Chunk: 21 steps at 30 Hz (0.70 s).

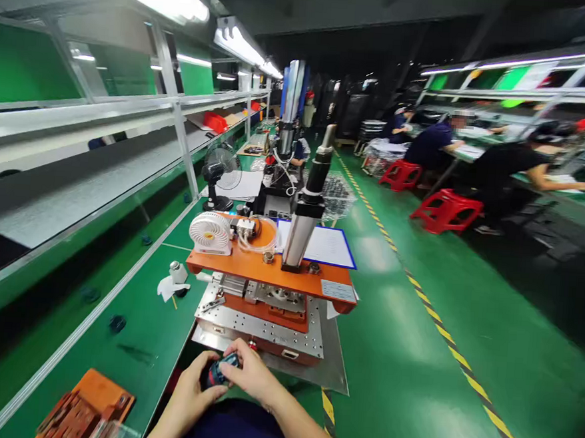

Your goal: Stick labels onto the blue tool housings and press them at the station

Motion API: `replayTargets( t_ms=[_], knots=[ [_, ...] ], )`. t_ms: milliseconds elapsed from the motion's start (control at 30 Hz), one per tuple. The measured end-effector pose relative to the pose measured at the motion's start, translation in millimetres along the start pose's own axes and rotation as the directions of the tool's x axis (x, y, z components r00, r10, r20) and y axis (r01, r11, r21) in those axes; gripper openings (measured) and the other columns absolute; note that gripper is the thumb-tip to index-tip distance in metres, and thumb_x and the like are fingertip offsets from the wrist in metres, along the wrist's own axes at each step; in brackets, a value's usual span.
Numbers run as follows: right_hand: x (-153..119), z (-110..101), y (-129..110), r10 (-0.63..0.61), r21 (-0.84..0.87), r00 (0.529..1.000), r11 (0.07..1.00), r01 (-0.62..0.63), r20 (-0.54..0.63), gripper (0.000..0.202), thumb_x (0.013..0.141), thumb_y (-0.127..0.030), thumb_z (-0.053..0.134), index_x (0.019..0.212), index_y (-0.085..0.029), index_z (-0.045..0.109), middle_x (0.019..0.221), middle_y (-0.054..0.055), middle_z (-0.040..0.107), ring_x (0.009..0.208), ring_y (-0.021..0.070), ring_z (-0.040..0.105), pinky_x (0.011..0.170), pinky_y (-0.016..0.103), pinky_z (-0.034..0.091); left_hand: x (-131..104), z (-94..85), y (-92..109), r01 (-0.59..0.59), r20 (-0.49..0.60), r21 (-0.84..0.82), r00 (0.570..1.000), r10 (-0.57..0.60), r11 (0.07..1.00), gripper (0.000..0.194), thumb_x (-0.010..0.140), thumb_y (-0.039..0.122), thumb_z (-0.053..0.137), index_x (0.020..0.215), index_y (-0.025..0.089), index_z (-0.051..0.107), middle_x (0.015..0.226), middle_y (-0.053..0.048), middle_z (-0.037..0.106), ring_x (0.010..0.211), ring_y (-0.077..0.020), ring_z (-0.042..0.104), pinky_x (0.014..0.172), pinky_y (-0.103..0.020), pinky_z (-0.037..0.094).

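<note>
Between my two hands, close in front of my body, is a small dark teal and black part [222, 369] with a touch of red. My left hand [191, 387] curls around its left side. From the right, my right hand [251, 375] grips it with thumb and fingers. Fingers cover much of the part, so its exact kind cannot be made out. Just beyond my hands stands a press fixture with an orange top plate [249, 264], an upright cylinder [302, 236] and a drilled metal base [245, 326]. A red button [252, 344] sits on the base's front.
A white fan [210, 233] rests on the orange plate, a black fan [220, 174] behind it. At left lie a small bottle [177, 272], a dark round part [117, 323] and an orange fixture block [86, 408]. Co-workers sit at right near red stools [446, 210].
</note>
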State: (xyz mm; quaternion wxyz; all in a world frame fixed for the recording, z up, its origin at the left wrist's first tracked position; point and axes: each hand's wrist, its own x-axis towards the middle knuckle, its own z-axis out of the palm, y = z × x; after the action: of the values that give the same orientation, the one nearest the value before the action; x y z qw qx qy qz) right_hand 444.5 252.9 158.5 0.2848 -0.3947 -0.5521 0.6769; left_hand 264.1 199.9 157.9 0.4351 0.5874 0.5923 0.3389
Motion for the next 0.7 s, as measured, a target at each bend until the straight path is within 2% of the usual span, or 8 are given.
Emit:
replayTargets(
  t_ms=[100, 200, 433, 700],
  knots=[
    [1, -5, 2, -0.002, -0.027, 1.0, 1.0, 0.002, 0.024, 0.031, 0.078, -0.039, 0.066, 0.099, -0.019, 0.054, 0.086, 0.0, 0.057, 0.072, 0.0144, 0.058, 0.06, 0.028, 0.052, -1, -0.8, 17, 0.016, 0.022, 0.034, 1.0, -0.017, 0.999, 0.052, 0.073, 0.043, 0.079, 0.117, 0.02, 0.065, 0.116, -0.01, 0.071, 0.108, -0.0279, 0.066, 0.096, -0.035, 0.05],
    [4, -3, 3, 0.016, -0.037, 0.999, 0.999, -0.015, 0.045, 0.033, 0.081, -0.046, 0.065, 0.098, -0.019, 0.055, 0.084, 0.0, 0.058, 0.073, 0.0151, 0.059, 0.062, 0.029, 0.053, -4, -3.1, 24, 0.052, 0.004, 0.083, 0.999, -0.052, 0.995, 0.054, 0.072, 0.044, 0.08, 0.118, 0.019, 0.066, 0.118, -0.01, 0.071, 0.109, -0.0279, 0.065, 0.096, -0.034, 0.049],
    [12, 16, 11, 0.055, -0.063, 0.994, 0.997, -0.049, 0.092, 0.036, 0.083, -0.051, 0.064, 0.096, -0.019, 0.055, 0.079, -0.001, 0.059, 0.063, 0.0135, 0.058, 0.06, 0.03, 0.052, -20, -13.7, 23, 0.118, -0.046, 0.098, 0.992, -0.114, 0.988, 0.055, 0.072, 0.045, 0.081, 0.118, 0.016, 0.067, 0.116, -0.011, 0.071, 0.107, -0.0275, 0.065, 0.094, -0.034, 0.048],
    [12, 36, 21, 0.06, -0.092, 0.996, 0.994, -0.055, 0.058, 0.035, 0.084, -0.051, 0.064, 0.094, -0.019, 0.056, 0.077, -0.002, 0.059, 0.058, 0.0121, 0.057, 0.057, 0.027, 0.049, -32, -24.7, 16, 0.152, -0.035, 0.102, 0.988, -0.149, 0.983, 0.051, 0.071, 0.039, 0.08, 0.116, 0.017, 0.067, 0.114, -0.008, 0.071, 0.106, -0.026, 0.065, 0.093, -0.033, 0.047]
  ],
)
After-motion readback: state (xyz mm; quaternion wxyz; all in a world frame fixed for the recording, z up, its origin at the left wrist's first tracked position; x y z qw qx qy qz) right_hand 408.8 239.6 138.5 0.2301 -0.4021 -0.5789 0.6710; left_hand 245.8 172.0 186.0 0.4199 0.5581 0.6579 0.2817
